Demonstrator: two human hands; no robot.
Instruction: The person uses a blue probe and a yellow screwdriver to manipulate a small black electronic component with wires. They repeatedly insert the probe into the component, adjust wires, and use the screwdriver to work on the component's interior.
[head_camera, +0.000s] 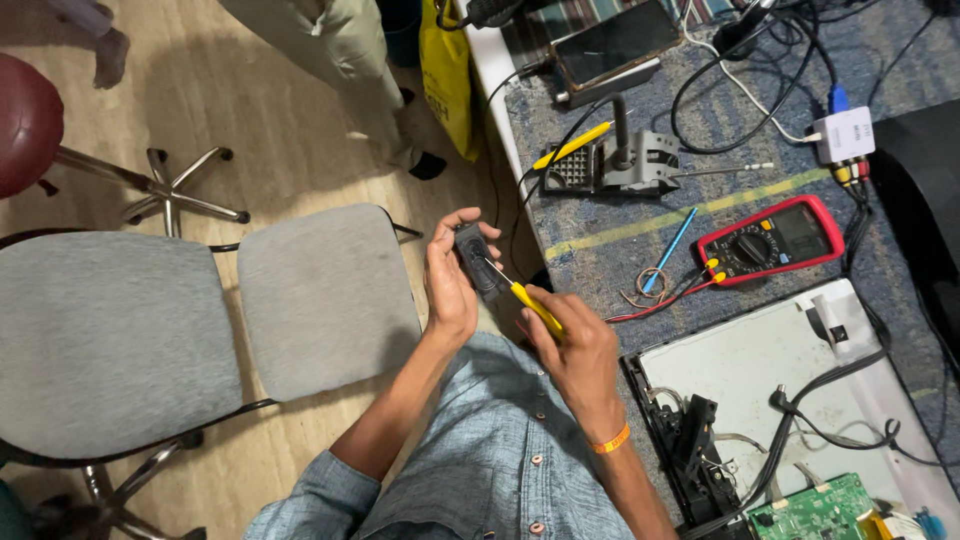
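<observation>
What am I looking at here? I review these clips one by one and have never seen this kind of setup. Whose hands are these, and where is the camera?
There is one picture, taken by a camera worn on a person's head, looking down at their own two hands. The left hand holds a small black oblong part. The right hand grips a yellow-handled screwdriver, its tip at that part. To the right is a workbench with a red multimeter, a grey soldering stand, a phone, tangled cables and an opened flat panel with a green circuit board. To the left stands a grey padded chair. Another person's legs show at the top.
</observation>
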